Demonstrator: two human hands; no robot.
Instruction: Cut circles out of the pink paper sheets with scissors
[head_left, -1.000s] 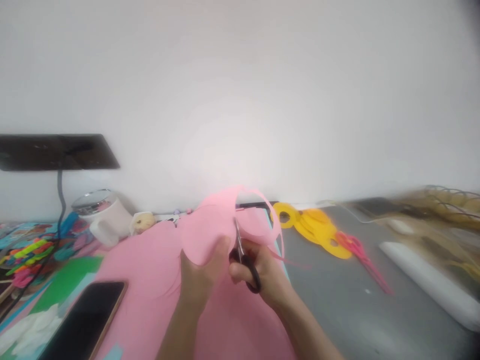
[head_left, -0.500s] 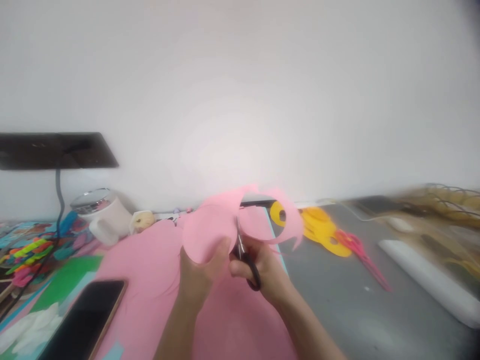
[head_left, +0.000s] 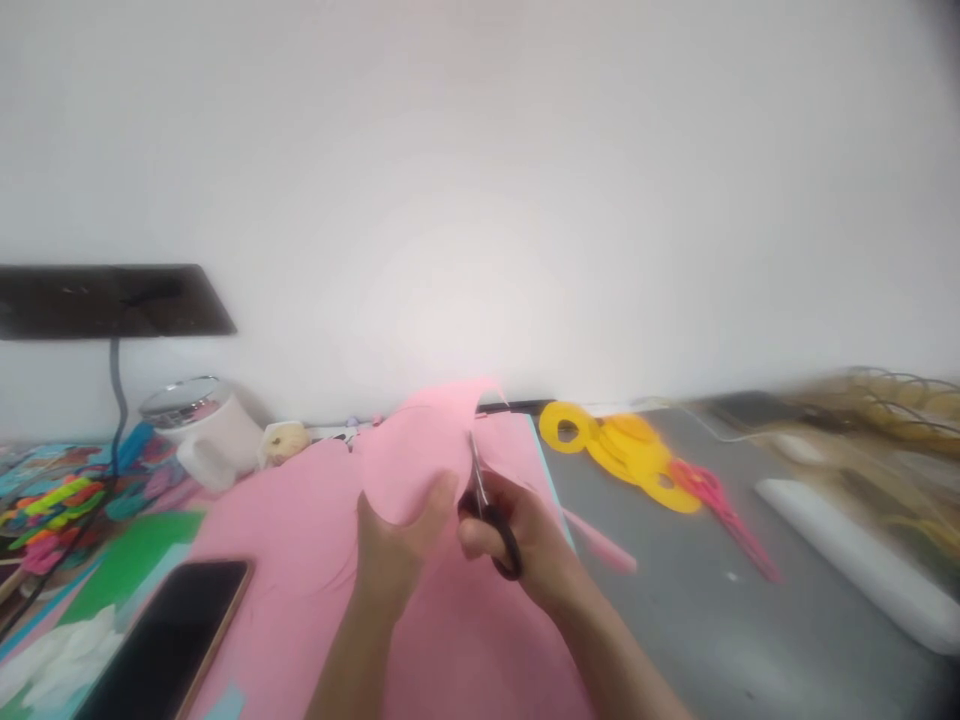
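My left hand (head_left: 397, 540) pinches a rounded pink paper piece (head_left: 420, 455), held up above a large pink sheet (head_left: 300, 540) on the table. My right hand (head_left: 525, 545) grips black-handled scissors (head_left: 487, 510), blades pointing up against the right edge of the held piece. A cut-off pink strip (head_left: 600, 545) lies on the grey table just right of my right hand.
A black phone (head_left: 169, 640) lies at the lower left on the pink sheet. A white mug (head_left: 210, 440) and colourful craft bits (head_left: 52, 500) sit at the left. Yellow paper rings (head_left: 622, 450) and pink scissors (head_left: 720, 510) lie to the right, a white roll (head_left: 855, 565) farther right.
The curled pink offcut that hung from the held piece has come free and dropped onto the grey table at the right. Both hands stay in place.
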